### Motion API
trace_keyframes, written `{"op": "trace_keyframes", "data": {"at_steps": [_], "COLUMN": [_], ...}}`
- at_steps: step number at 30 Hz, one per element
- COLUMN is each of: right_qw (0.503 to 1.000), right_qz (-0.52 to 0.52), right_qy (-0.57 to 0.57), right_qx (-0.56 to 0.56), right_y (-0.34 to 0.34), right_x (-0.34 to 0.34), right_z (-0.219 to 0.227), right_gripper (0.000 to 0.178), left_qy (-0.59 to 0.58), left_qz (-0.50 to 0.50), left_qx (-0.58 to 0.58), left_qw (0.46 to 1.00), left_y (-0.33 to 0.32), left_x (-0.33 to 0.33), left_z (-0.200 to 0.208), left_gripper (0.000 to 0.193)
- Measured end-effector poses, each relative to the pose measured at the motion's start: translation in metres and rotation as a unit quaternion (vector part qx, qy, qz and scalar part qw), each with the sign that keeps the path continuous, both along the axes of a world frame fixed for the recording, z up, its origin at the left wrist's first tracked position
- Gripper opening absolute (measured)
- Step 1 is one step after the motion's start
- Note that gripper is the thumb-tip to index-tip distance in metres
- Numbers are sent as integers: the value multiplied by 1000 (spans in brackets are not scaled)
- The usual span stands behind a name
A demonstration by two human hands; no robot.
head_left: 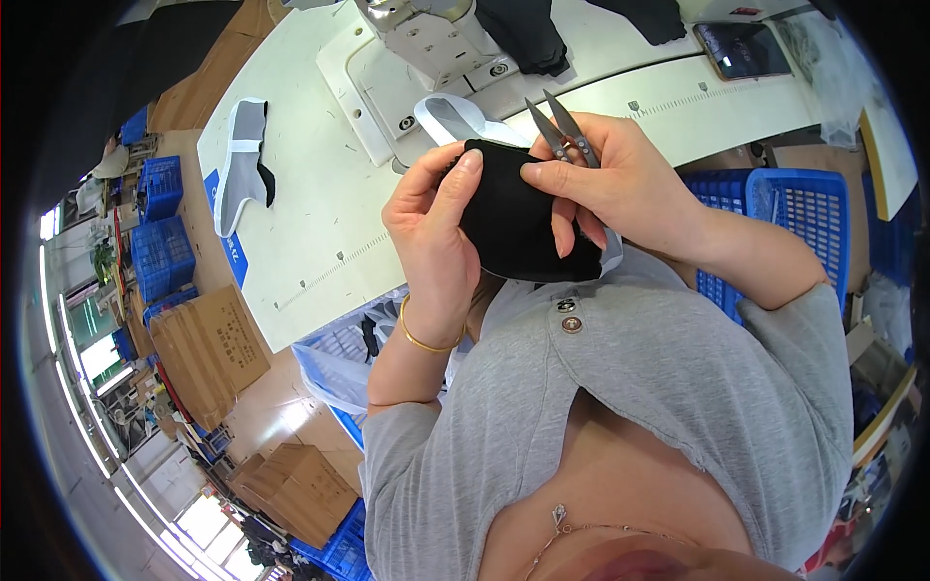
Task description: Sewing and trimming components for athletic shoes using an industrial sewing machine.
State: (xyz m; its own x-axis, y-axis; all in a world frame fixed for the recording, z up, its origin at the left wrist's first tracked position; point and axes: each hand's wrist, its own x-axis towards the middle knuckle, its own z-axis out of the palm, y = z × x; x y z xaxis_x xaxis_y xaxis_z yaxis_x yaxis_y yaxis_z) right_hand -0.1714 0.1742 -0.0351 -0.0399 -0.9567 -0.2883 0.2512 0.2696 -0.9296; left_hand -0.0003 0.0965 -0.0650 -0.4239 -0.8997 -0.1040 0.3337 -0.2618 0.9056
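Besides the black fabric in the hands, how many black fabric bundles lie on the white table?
2: one bundle right of the sewing machine, another bundle farther right, near the smartphone. The picture's upper edge cuts both, so more may be hidden.

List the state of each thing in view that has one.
Left hand: pinching black fabric piece.
Right hand: holding dark metal thread snips; thumb on fabric.
Black fabric piece: held in both hands.
Thread snips: blades apart.
Black rectangular phone: lying face up, screen mostly dark.
White-edged grey fabric piece: lying on white table.
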Motion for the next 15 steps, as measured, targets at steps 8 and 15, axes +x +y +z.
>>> {"op": "trace_keyframes", "data": {"at_steps": [8, 15], "right_qw": [869, 848], "right_qz": [-53, -57], "right_qy": [412, 446], "right_qx": [-271, -280], "right_y": [0, -4], "right_x": [-10, -16], "right_z": [-15, -15], "right_gripper": [11, 15], "left_qy": [-39, -43], "left_qz": [26, 29], "left_qx": [-55, -71], "left_qw": [997, 996], "left_y": [0, 0], "left_x": [-1, -4], "left_z": [-1, 4], "left_gripper": [15, 14]}}
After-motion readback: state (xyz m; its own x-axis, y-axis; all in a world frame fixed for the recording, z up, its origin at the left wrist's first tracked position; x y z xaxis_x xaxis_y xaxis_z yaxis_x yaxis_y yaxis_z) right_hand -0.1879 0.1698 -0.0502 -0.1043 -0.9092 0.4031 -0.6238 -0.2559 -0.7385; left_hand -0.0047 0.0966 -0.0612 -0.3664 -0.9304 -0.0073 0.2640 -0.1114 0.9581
